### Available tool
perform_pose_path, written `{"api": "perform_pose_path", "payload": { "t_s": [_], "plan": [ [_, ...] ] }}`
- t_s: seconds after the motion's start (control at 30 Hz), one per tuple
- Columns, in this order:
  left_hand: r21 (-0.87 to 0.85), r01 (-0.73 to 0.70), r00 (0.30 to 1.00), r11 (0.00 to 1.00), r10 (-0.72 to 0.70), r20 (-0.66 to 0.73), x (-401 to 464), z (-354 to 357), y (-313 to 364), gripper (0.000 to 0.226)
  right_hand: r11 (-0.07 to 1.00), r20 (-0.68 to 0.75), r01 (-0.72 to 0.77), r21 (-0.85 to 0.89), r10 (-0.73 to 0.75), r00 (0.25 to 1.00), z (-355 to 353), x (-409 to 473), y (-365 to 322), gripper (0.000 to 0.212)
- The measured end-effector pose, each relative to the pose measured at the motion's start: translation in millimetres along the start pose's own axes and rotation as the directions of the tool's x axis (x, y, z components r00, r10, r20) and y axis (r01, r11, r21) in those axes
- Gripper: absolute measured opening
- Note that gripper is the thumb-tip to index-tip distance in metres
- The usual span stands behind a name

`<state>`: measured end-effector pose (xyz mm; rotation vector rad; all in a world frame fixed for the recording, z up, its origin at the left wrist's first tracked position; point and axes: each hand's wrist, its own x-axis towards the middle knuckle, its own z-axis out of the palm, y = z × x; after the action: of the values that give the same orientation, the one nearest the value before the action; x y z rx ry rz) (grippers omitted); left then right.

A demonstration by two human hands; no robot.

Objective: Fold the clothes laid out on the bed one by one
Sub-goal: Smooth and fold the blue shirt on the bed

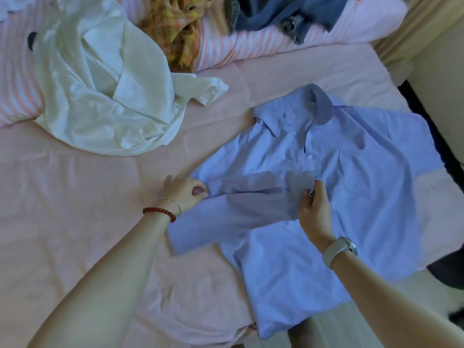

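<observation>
Both hands [184, 190] [313, 205] pinch shirt [351, 172], collar pointing away.

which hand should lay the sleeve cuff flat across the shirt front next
Probably the right hand: it already pinches the cuff over the blue shirt front. The left hand grips the sleeve fold at the shirt's edge.

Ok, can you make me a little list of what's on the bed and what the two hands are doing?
being folded: light blue button-up cotton shirt, lying front up
left hand: pinches the shirt's folded sleeve at the side edge
right hand: fingers hold the sleeve's cuff end over the chest
waiting: crumpled white silky garment, yellow checked cloth, dark blue clothes
underneath: pink bed sheet
</observation>
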<state>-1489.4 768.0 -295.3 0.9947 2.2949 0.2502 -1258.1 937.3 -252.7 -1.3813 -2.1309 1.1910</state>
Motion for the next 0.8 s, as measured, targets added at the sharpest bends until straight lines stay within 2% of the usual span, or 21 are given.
{"api": "perform_pose_path", "payload": {
  "t_s": [0.07, 0.1, 0.2, 0.27, 0.37, 0.43, 0.53, 0.63, 0.73, 0.8],
  "plan": [
    [-0.071, -0.08, 0.991, 0.994, 0.072, -0.115, 13, 1, 24, 0.012, 1.0, -0.031, 0.015, 0.021, -0.015, 0.999, -29, 25, 11, 0.013],
    [-0.081, -0.096, 0.987, 0.992, 0.084, -0.138, 18, 1, 37, 0.019, 0.999, -0.041, 0.03, 0.027, -0.029, 0.999, -43, 38, 16, 0.013],
    [0.019, -0.034, 0.997, 0.999, 0.036, -0.07, 40, 4, 79, 0.053, 0.996, -0.074, 0.079, 0.033, -0.076, 0.994, -82, 81, 32, 0.005],
    [0.11, 0.033, 0.999, 0.993, -0.034, 0.005, 59, 9, 105, 0.059, 0.994, -0.098, 0.095, 0.046, -0.091, 0.991, -105, 112, 45, 0.009],
    [0.185, 0.101, 0.994, 0.977, -0.108, 0.028, 81, 20, 137, 0.044, 0.995, -0.113, 0.078, 0.064, -0.07, 0.991, -131, 157, 66, 0.008],
    [0.171, 0.132, 0.991, 0.976, -0.126, -0.041, 92, 27, 153, 0.029, 0.996, -0.12, 0.051, 0.067, -0.043, 0.992, -144, 184, 81, 0.012],
    [-0.118, 0.137, 0.975, 0.984, -0.155, -0.158, 102, 28, 174, 0.015, 0.995, -0.158, -0.038, 0.087, 0.052, 0.986, -164, 217, 102, 0.014],
    [-0.29, 0.103, 0.977, 0.951, -0.151, -0.148, 107, 21, 195, 0.013, 0.991, -0.15, -0.112, 0.077, 0.122, 0.981, -180, 236, 117, 0.017],
    [-0.206, 0.116, 0.975, 0.972, -0.15, -0.162, 117, 18, 212, 0.015, 0.986, -0.147, -0.145, 0.084, 0.156, 0.977, -189, 248, 128, 0.033],
    [-0.01, 0.194, 0.954, 0.981, -0.191, -0.231, 122, 19, 221, 0.013, 0.979, -0.152, -0.188, 0.075, 0.198, 0.968, -192, 252, 130, 0.028]
  ]
}}
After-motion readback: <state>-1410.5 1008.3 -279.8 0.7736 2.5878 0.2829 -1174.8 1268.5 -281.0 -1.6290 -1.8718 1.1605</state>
